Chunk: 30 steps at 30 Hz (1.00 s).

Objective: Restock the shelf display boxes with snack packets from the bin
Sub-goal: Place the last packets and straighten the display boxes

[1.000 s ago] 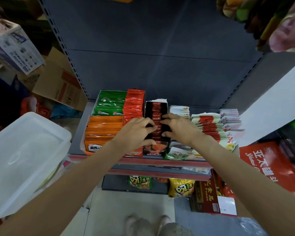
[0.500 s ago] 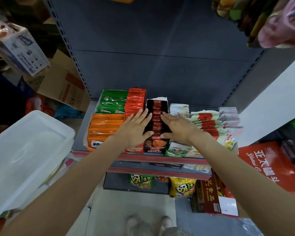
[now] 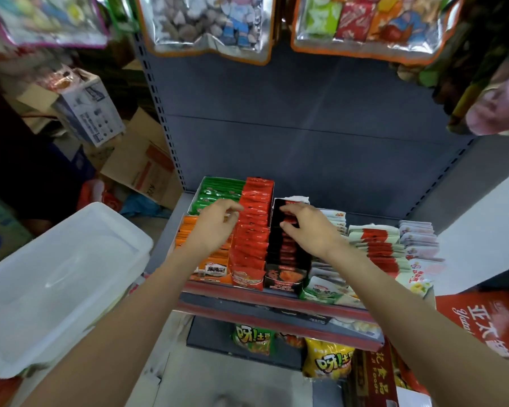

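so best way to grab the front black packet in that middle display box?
Pinch the black packet by its top edge, coming from above. It stands upright at the row's front, with red packets close on one side and white packets on the other, so only the top is free.

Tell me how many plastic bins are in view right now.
1. The white plastic bin sits at the left, beside the shelf, lid on, so any packets inside are hidden. The left hand and right hand are at the display boxes, not on it.

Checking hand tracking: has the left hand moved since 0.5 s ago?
Yes. The left hand has gone left and back, off the black packet row, and is now over the orange packets beside the red row.
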Motion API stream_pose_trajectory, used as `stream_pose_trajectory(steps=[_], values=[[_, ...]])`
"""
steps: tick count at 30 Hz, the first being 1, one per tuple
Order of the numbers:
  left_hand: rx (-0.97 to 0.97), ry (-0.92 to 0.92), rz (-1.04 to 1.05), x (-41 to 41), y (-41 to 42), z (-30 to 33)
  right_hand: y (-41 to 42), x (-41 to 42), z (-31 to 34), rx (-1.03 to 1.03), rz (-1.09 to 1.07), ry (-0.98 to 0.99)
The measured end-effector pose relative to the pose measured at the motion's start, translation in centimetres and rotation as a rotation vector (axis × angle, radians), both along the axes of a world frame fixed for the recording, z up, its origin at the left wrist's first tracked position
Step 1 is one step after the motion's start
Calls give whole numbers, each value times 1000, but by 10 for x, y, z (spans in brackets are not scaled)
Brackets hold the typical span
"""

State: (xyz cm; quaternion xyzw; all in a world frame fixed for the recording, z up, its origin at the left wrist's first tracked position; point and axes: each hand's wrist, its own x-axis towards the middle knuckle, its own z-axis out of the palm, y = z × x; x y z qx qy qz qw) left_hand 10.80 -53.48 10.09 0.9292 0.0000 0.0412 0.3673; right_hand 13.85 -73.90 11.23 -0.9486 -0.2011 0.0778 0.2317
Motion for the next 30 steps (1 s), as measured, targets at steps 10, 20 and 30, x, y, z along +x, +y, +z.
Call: stream_pose_trajectory(steps=[10, 20, 30], values=[[-72, 262, -157, 70, 28, 1, 72, 66, -3, -179, -54, 82], [-423, 526, -244, 75, 35, -19, 78, 93, -12, -317, -76, 111], [-347, 332, -215, 88, 28, -48, 74, 83, -22, -270, -55, 80]])
